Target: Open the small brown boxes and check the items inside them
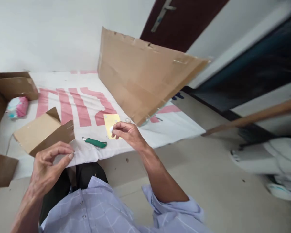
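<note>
White cloth underneath | our right hand pinches white piece over yellow card | our left hand: fingertips together, can't tell contents | we'd best grip lightly

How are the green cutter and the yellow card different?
The green cutter is long and thin, but the yellow card is wider and shaped like a rectangle. The cutter is green with a metal-looking tip, while the card is yellow. The right hand hides part of the card but none of the cutter. Both are on the white cloth.
</note>
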The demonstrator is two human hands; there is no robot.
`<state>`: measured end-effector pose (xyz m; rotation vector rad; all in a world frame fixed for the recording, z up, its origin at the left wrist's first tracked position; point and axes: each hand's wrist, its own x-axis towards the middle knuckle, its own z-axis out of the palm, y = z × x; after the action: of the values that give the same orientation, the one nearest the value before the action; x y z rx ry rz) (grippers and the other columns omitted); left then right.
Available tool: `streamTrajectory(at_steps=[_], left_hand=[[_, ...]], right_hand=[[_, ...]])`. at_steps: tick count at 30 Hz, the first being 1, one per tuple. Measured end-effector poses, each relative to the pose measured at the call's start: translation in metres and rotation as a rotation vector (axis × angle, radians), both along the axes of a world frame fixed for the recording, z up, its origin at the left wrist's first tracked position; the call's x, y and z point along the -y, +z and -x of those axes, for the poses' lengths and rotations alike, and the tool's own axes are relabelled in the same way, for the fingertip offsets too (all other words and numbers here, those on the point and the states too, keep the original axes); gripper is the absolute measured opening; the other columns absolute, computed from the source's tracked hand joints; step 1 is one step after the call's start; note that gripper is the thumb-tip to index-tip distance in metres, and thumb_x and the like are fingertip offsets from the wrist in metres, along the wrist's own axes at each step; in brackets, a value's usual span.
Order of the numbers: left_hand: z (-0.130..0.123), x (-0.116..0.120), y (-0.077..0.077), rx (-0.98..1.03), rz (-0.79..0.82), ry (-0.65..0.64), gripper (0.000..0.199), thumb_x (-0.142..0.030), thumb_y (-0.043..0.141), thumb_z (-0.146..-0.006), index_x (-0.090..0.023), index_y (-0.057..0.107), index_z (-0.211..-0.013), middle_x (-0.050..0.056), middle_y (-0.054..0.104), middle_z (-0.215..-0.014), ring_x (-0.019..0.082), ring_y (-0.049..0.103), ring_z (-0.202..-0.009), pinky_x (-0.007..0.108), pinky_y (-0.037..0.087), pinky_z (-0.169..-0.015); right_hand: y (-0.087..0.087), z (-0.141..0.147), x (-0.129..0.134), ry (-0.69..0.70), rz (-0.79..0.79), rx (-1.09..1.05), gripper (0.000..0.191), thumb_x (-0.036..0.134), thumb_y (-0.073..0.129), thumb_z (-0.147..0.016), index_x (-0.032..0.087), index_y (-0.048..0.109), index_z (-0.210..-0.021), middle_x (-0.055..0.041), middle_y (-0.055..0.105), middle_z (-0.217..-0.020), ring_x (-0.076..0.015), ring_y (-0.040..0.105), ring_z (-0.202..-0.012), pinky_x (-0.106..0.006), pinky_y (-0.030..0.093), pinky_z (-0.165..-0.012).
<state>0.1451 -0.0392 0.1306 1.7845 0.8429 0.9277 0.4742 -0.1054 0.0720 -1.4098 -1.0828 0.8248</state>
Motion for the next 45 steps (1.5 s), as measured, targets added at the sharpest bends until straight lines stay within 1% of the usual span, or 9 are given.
streamTrajectory(at_steps=[3,5,7,10,17,24,31,39,45], left_hand=[[-0.013,-0.004,-0.025,-0.018,0.018,-0.062,0.017,-0.034,0.082,-0.085,-0.021,0.082,-0.074,0.007,0.081,-0.085,0.021,0.076,-0.079,0.028,0.060,-0.072],[-0.024,-0.005,-0.038,-0.042,0.031,-0.097,0.016,-0.033,0.080,-0.086,-0.022,0.082,-0.074,0.006,0.081,-0.084,0.021,0.076,-0.078,0.029,0.061,-0.073],[-0.035,-0.007,-0.047,-0.080,0.050,-0.128,0.017,-0.033,0.078,-0.087,-0.022,0.081,-0.075,0.006,0.081,-0.084,0.021,0.076,-0.077,0.029,0.061,-0.072],[-0.050,-0.008,-0.055,-0.134,0.069,-0.156,0.020,-0.034,0.076,-0.089,-0.022,0.080,-0.074,0.006,0.081,-0.085,0.021,0.076,-0.076,0.029,0.061,-0.071],[-0.069,-0.012,-0.069,-0.214,0.122,-0.202,0.021,-0.033,0.072,-0.090,-0.023,0.078,-0.073,0.003,0.080,-0.083,0.019,0.076,-0.079,0.028,0.058,-0.077],[-0.075,-0.021,-0.079,-0.184,0.152,-0.216,0.021,-0.031,0.070,-0.090,-0.023,0.076,-0.072,0.003,0.078,-0.079,0.018,0.074,-0.074,0.028,0.056,-0.073],[-0.073,-0.029,-0.092,-0.163,0.209,-0.240,0.022,-0.030,0.068,-0.093,-0.023,0.075,-0.073,0.005,0.079,-0.083,0.019,0.074,-0.076,0.031,0.058,-0.074],[-0.074,-0.036,-0.092,-0.110,0.220,-0.239,0.020,-0.029,0.068,-0.090,-0.023,0.073,-0.072,0.004,0.078,-0.079,0.019,0.074,-0.072,0.029,0.059,-0.071],[-0.073,-0.036,-0.093,-0.105,0.230,-0.214,0.019,-0.029,0.069,-0.089,-0.023,0.074,-0.072,0.003,0.079,-0.080,0.017,0.074,-0.072,0.028,0.058,-0.072]], right_hand=[[-0.040,-0.050,0.004,-0.246,0.088,0.107,0.029,0.047,0.078,-0.070,0.020,0.073,-0.081,-0.0023,0.073,-0.072,-0.0179,0.069,-0.066,-0.028,0.054,-0.058],[-0.065,-0.071,-0.002,-0.338,0.141,0.225,0.027,0.045,0.070,-0.069,0.020,0.072,-0.079,-0.0021,0.072,-0.069,-0.0185,0.067,-0.065,-0.031,0.054,-0.061],[-0.083,-0.081,-0.013,-0.373,0.169,0.313,0.023,0.040,0.065,-0.070,0.019,0.072,-0.077,-0.0029,0.074,-0.070,-0.0194,0.068,-0.068,-0.034,0.057,-0.069],[-0.097,-0.087,-0.038,-0.366,0.194,0.383,0.016,0.031,0.062,-0.073,0.020,0.073,-0.077,-0.0047,0.078,-0.079,-0.0204,0.071,-0.076,-0.035,0.058,-0.079],[-0.095,-0.098,-0.099,-0.328,0.334,0.661,0.018,0.015,0.060,-0.086,0.020,0.077,-0.088,-0.0095,0.081,-0.107,-0.0218,0.071,-0.097,-0.033,0.051,-0.091],[-0.099,-0.103,-0.143,-0.317,0.547,0.884,0.027,0.010,0.054,-0.094,0.018,0.080,-0.101,-0.0150,0.079,-0.120,-0.0274,0.070,-0.105,-0.035,0.048,-0.088],[-0.105,-0.100,-0.150,-0.277,0.664,1.007,0.028,0.012,0.051,-0.098,0.019,0.078,-0.101,-0.0164,0.076,-0.121,-0.0295,0.069,-0.106,-0.036,0.046,-0.085],[-0.110,-0.095,-0.153,-0.249,0.737,1.082,0.026,0.015,0.051,-0.102,0.017,0.077,-0.104,-0.0194,0.074,-0.124,-0.0322,0.070,-0.110,-0.038,0.046,-0.086],[-0.118,-0.094,-0.150,-0.221,0.712,1.054,0.022,0.018,0.052,-0.103,0.016,0.073,-0.097,-0.0192,0.072,-0.122,-0.0299,0.067,-0.110,-0.035,0.044,-0.086]])
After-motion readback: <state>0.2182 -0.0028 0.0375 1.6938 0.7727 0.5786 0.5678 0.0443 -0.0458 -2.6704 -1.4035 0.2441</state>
